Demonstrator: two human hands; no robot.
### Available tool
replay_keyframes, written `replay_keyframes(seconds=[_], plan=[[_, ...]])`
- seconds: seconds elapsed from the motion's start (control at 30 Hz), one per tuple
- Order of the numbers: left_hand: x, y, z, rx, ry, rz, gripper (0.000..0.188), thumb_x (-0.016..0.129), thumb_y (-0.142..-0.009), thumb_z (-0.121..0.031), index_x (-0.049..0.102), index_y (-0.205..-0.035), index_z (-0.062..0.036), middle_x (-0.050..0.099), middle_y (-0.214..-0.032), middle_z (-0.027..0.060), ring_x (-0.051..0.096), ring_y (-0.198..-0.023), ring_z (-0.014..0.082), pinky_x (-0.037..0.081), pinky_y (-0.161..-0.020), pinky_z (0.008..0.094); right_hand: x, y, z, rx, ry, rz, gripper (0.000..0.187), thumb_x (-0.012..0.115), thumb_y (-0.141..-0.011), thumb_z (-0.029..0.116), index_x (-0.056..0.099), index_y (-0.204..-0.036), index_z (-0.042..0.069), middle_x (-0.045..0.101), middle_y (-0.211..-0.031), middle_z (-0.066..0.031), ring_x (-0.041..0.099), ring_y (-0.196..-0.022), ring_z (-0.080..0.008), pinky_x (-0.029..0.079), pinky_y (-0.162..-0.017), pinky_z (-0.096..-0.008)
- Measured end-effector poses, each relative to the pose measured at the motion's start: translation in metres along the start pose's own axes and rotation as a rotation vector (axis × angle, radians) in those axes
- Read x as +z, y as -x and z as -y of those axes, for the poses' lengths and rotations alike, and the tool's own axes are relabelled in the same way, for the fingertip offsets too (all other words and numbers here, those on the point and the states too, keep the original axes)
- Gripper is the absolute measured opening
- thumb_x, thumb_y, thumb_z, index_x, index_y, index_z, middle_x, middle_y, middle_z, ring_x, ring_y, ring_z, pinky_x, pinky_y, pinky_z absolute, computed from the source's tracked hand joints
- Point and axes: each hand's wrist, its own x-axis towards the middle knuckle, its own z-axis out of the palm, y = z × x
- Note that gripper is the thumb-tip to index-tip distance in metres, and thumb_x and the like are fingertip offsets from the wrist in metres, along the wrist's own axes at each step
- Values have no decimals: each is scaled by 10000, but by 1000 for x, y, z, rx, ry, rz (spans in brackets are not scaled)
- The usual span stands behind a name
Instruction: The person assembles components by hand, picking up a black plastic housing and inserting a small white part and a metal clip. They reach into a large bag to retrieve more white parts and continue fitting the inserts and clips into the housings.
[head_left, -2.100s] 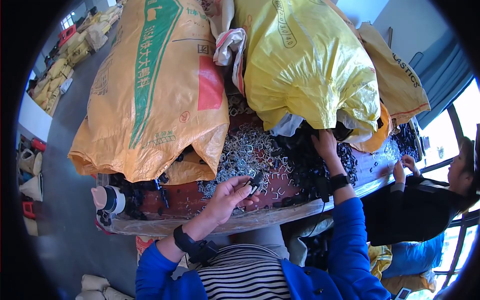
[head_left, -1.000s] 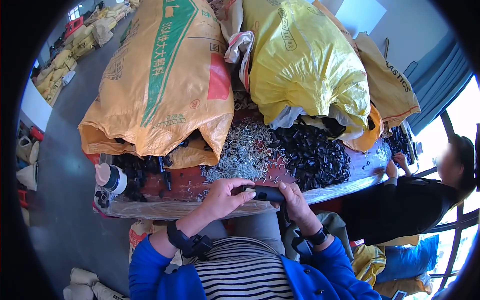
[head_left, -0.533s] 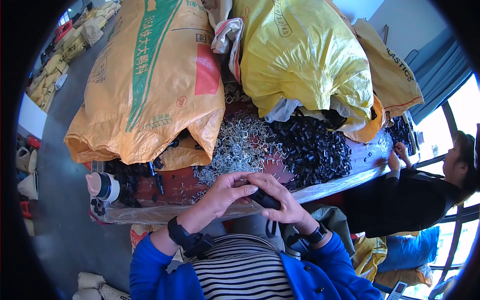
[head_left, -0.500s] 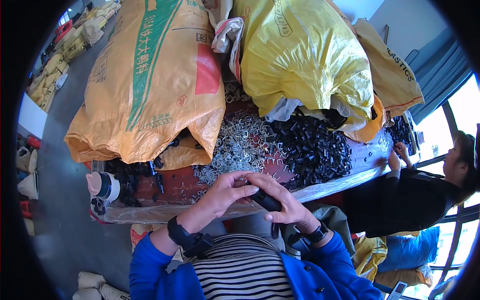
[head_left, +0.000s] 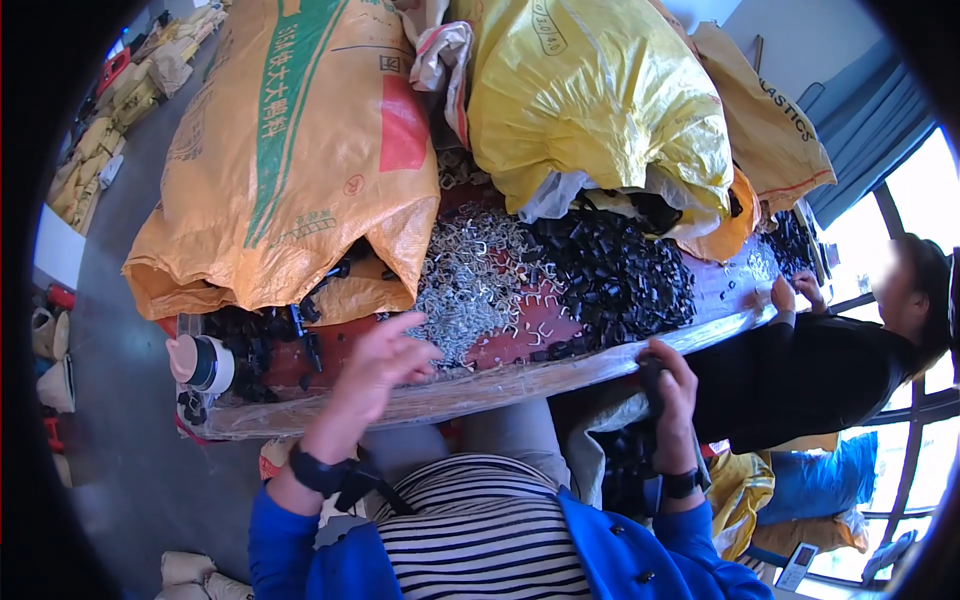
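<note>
My left hand [head_left: 378,362] hovers over the table's near edge with its fingers apart and nothing visible in it. Just beyond its fingertips lies a heap of small silvery U-shaped metal clips [head_left: 462,290]. Out to the right, my right hand [head_left: 676,400] is closed around a dark black plastic piece [head_left: 652,384], partly hidden by the fingers. Beneath and beside that hand, an open grey-green sack [head_left: 592,428] holds many black pieces. A pile of small black plastic parts [head_left: 620,280] lies on the table next to the clips.
A large orange woven sack [head_left: 330,130] and a yellow sack [head_left: 600,100] stand on the red-topped table [head_left: 510,350]. At the left corner is a cup with a pink lid [head_left: 198,362]. A co-worker [head_left: 840,370] handles parts at the table's right end.
My hands were together on the black piece and have parted. My right hand has carried it right, toward the open sack. My left hand has moved left and opened.
</note>
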Motion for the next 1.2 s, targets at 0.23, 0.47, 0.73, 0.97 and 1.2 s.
replay_keyframes(seconds=[0.23,0.47,0.73,0.97,1.2], plan=[[-96,22,1,169,-293,-476,388,574,-755,-109,445,-1106,-3,581,-811,57,533,-663,89,431,-587,188,-126,85,-76,246,322,-484,332,551,-749,287,544,-917,0,568,-793,-47,510,-712,-111,410,-669,-244],[-134,27,6,385,-1313,-666,400,584,-732,-85,453,-1106,-29,472,-862,66,436,-585,100,381,-520,219,-133,102,-96,117,1550,-357,274,593,-706,249,548,-842,16,534,-738,-71,517,-662,-150,404,-623,-230],[-137,16,13,461,-1335,-628,328,582,-725,-65,494,-1038,-19,444,-885,106,477,-593,165,406,-547,258,-28,0,-35,-31,721,-79,152,567,-686,72,539,-822,9,515,-711,-84,518,-622,-209,420,-556,-276],[-134,6,11,510,-1559,-606,237,581,-713,-50,529,-937,9,467,-839,115,504,-602,202,416,-562,281,68,-46,-34,-331,634,306,115,569,-690,45,547,-796,7,512,-689,-79,528,-593,-191,424,-518,-266],[-126,10,5,490,-1455,-547,233,578,-705,-55,530,-921,20,477,-857,132,517,-623,237,423,-571,295,104,-60,-41,-420,809,355,84,565,-684,56,562,-761,21,512,-675,-106,524,-579,-269,434,-520,-312]])
